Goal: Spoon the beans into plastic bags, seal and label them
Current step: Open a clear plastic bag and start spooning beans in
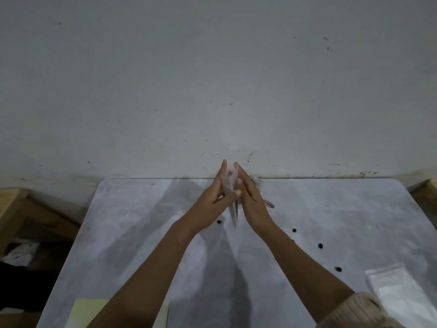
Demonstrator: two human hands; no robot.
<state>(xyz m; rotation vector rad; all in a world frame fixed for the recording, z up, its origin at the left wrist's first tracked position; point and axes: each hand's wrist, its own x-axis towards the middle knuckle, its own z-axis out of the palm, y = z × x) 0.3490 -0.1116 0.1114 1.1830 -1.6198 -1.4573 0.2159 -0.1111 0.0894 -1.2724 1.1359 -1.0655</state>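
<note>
Pinching a clear plastic bag [230,185] over a grey table [142,233].
Both the left hand [212,202] and right hand [251,200] grip its edges.

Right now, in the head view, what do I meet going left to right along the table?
Yellow paper → left hand → held plastic bag → right hand → spoon → pile of spare bags.
</note>
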